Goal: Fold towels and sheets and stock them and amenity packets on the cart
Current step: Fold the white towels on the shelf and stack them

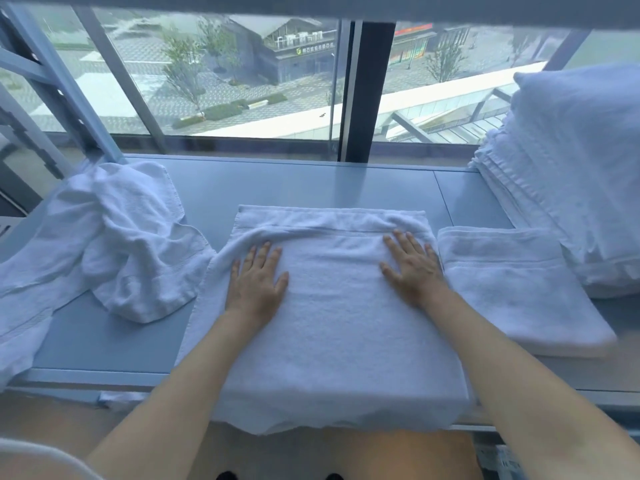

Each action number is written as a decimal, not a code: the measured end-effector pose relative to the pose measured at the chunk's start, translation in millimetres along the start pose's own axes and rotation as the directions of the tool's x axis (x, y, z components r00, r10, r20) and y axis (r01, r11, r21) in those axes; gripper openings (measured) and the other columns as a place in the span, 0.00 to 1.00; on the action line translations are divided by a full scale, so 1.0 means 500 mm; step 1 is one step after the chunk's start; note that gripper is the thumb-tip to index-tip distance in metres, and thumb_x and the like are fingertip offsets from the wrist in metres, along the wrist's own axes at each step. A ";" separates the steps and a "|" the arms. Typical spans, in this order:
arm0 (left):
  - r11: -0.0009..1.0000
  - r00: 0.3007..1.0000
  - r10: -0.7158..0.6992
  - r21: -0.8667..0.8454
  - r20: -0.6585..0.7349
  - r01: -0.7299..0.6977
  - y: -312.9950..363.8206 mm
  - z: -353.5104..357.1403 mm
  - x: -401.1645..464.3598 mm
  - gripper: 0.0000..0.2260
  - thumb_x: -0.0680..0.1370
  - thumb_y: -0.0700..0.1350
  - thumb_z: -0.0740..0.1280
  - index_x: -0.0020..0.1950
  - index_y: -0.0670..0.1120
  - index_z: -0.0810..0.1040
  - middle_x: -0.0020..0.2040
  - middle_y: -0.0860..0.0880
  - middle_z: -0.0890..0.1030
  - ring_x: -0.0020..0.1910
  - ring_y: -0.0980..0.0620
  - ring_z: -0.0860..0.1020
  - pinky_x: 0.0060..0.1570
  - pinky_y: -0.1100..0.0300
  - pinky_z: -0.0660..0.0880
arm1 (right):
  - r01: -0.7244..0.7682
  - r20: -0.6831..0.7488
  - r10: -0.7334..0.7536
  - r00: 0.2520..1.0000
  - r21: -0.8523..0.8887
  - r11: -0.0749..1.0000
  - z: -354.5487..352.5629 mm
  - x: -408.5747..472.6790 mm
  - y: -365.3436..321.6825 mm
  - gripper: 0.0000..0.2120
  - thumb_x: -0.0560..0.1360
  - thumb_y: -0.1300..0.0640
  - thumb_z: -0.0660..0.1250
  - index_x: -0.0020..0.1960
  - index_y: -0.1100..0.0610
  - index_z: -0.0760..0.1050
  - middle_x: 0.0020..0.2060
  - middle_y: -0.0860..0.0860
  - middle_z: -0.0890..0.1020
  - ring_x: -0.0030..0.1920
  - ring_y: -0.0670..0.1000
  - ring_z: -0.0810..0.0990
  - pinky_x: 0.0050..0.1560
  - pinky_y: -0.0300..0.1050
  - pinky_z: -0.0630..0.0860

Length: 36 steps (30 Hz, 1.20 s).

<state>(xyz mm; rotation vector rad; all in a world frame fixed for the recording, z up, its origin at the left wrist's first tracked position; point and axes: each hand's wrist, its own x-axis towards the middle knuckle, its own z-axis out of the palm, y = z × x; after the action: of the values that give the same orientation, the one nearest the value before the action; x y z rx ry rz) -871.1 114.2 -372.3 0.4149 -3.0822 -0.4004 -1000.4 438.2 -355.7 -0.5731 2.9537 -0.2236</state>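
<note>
A white terry towel, partly folded (332, 306), is spread at the centre of the frame on a pale blue-grey shelf top (311, 181), its near edge hanging over the shelf's front rim. It is pressed flat by both hands, fingers straight and spread, nothing gripped: the left hand (258, 277) on its left side, the right hand (410, 266) on its right. The towel's long axis is seen running from lower frame to upper, away from the body, with a rumpled fold line lying crosswise just beyond the fingertips. The next fold is judged to turn on that line, equally near either hand. A folded white towel (516, 289) lies just right; crumpled white towels (114, 237) lie left.
</note>
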 end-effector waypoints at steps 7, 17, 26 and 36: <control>0.999 0.999 -0.037 0.003 0.013 0.037 0.005 -0.001 0.035 0.29 0.84 0.60 0.50 0.85 0.55 0.51 0.85 0.52 0.49 0.84 0.50 0.47 0.81 0.42 0.45 | -0.043 -0.144 0.039 0.989 -0.029 0.999 -0.026 0.004 -0.061 0.30 0.82 0.48 0.58 0.82 0.54 0.58 0.83 0.55 0.56 0.82 0.56 0.54 0.79 0.62 0.54; 0.999 0.998 0.022 -0.047 -0.052 -0.024 0.051 -0.042 -0.077 0.29 0.85 0.54 0.56 0.84 0.50 0.52 0.85 0.49 0.47 0.84 0.47 0.47 0.80 0.39 0.48 | 0.108 -0.028 -0.106 0.994 0.086 0.990 0.077 -0.273 -0.135 0.33 0.82 0.36 0.45 0.84 0.41 0.39 0.82 0.41 0.36 0.81 0.46 0.31 0.81 0.56 0.35; 0.994 0.992 0.085 0.064 0.095 -0.091 0.000 0.001 -0.304 0.32 0.80 0.68 0.38 0.83 0.60 0.39 0.83 0.56 0.35 0.82 0.51 0.33 0.80 0.40 0.38 | 0.115 -0.046 -0.112 0.993 0.093 0.989 0.085 -0.279 -0.121 0.33 0.82 0.35 0.45 0.84 0.41 0.41 0.83 0.40 0.39 0.82 0.46 0.34 0.81 0.57 0.37; 0.997 0.997 0.059 0.052 0.045 -0.061 -0.006 0.001 -0.122 0.35 0.77 0.69 0.39 0.84 0.61 0.45 0.85 0.56 0.43 0.83 0.50 0.40 0.80 0.40 0.39 | 0.090 -0.014 -0.089 0.996 0.077 0.993 0.058 -0.113 -0.109 0.35 0.79 0.35 0.47 0.84 0.43 0.48 0.84 0.43 0.46 0.83 0.47 0.41 0.81 0.58 0.40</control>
<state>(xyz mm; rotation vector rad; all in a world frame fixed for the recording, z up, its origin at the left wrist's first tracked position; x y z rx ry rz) -811.4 127.5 -371.8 0.3181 -3.1446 -0.3315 -924.2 406.0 -369.6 -0.6967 2.9170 -0.3499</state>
